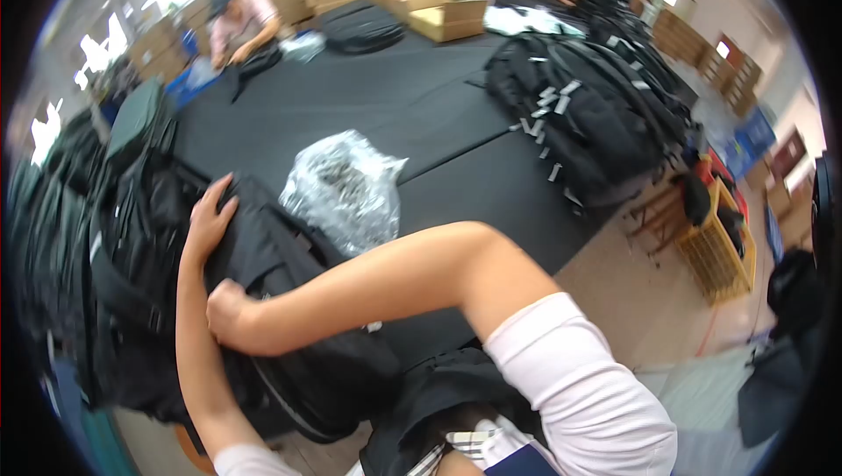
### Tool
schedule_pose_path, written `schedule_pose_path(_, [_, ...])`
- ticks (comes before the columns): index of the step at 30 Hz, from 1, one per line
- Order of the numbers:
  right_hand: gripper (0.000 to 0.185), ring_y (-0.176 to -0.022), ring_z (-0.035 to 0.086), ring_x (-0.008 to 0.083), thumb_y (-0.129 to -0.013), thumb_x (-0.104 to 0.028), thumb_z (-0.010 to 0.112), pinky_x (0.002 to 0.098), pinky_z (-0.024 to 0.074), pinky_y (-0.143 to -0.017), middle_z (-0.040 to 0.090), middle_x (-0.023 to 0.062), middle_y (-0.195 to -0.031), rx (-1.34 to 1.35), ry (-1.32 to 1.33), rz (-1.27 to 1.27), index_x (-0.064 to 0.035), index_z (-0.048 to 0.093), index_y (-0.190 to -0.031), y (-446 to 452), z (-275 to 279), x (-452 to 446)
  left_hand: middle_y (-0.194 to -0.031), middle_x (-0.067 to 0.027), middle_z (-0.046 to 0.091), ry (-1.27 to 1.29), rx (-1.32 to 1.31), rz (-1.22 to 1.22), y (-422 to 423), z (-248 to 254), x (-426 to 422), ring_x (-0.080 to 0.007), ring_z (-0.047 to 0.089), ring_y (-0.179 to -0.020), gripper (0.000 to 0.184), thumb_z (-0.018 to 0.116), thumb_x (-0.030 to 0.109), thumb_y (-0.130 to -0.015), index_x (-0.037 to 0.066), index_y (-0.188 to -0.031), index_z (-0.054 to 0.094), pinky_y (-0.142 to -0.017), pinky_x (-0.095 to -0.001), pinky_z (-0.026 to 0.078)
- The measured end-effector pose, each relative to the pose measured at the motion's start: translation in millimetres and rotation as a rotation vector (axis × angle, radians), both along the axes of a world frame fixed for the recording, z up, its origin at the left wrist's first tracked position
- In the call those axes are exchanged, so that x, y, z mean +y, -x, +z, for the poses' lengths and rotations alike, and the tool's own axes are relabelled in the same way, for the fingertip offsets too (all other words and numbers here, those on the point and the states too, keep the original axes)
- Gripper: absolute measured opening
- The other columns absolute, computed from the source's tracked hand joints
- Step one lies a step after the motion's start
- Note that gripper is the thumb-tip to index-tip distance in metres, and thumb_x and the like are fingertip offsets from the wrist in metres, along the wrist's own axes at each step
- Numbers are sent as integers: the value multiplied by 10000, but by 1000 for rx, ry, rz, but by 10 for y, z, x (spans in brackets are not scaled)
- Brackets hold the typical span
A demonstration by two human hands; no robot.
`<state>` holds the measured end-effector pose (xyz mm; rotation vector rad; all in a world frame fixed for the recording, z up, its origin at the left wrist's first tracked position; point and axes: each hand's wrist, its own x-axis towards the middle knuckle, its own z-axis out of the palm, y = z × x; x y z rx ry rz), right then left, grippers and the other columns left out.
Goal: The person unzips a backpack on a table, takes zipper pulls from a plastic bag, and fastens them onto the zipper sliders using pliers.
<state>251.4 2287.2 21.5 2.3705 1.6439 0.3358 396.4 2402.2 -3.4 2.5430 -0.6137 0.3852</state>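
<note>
A black backpack [263, 248] lies at the table's near left edge, right in front of me. My left hand [209, 220] rests on its upper part, with the thumb and fingers apart. Lower down, my right hand [231, 316] is closed in a fist against the same backpack; what its fingers hold is hidden. A curved zipper edge shows on the backpack's lower side. Beside it on the table is a crumpled clear plastic bag [344, 187] with small things inside that I cannot make out.
More black backpacks [53, 213] are packed tightly at my left. Another row of backpacks [588, 108] lies across the black table [421, 108]. An open carton [447, 20] stands at the back. Two people work farther off. A yellow crate [719, 248] sits right of the table.
</note>
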Motion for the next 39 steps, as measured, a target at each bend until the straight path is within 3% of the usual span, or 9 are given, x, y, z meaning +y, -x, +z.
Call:
schedule_pose_path(3, [160,-590,572,169,-738,-155,573,335,330,-373,618,-49,-719,12,145,-1,-155,690,-846,71,259,-137,-1227,-154,512,-1,7,0,70,75,-61,-296,473,-1152,436,554,162,-828,43,-1239,469,-973,-339,349])
schedule_pose_path(12, [99,-478,495,177,-714,-172,566,321,261,-347,562,-14,-604,-207,58,33,-134,658,-722,88,6,-131,-1232,-149,511,-56,-19,40,121,72,-172,-292,478,-1143,438,546,183,-837,60,-1250,464,-962,-355,350])
schedule_pose_path(23, [142,-591,559,169,-764,-216,551,327,309,-396,605,-28,-688,-97,72,129,-150,676,-778,348,138,-500,-1266,-142,489,-123,-47,86,126,49,-259,-282,453,-1170,437,523,218,-854,74,-1261,460,-976,-374,307])
schedule_pose_path(28, [118,-620,601,217,-725,-126,551,328,392,-452,615,55,-715,156,-102,197,-53,629,-774,291,267,-794,-1265,-152,487,-113,-61,89,188,56,-199,-291,455,-1167,417,516,191,-861,68,-1256,463,-987,-383,300])
schedule_pose_path(31, [124,-634,609,285,-694,-64,522,398,452,-509,561,125,-713,353,-590,78,-15,499,-806,276,335,-1112,-1240,-168,502,-60,-105,66,250,82,-153,-306,466,-1153,392,518,147,-860,42,-1235,476,-992,-377,309])
schedule_pose_path(33, [134,-663,614,299,-732,-112,539,411,475,-552,576,135,-731,325,-747,10,-20,529,-828,160,276,-1243,-1215,-178,519,8,-111,54,257,64,-97,-313,479,-1137,372,526,127,-855,14,-1208,494,-977,-361,338])
schedule_pose_path(35, [199,-718,624,307,-782,-180,551,408,492,-604,609,147,-777,494,-494,-65,-42,586,-920,79,199,-1377,-1182,-184,540,27,-153,38,266,85,-119,-316,499,-1119,340,533,126,-857,-16,-1165,521,-955,-351,371])
schedule_pose_path(38, [290,-782,626,306,-819,-247,567,366,499,-701,646,133,-900,812,-575,55,-106,610,-1069,150,131,-1595,-1158,-152,565,19,-260,83,340,94,-114,-286,524,-1096,311,553,173,-858,19,-1128,560,-933,-332,392])
schedule_pose_path(39, [296,-774,633,274,-807,-212,598,337,494,-701,644,112,-952,1078,-587,-39,-99,597,-1080,167,264,-1669,-1137,-146,575,59,-297,57,317,62,-46,-290,533,-1077,299,554,176,-853,22,-1109,572,-916,-331,403])
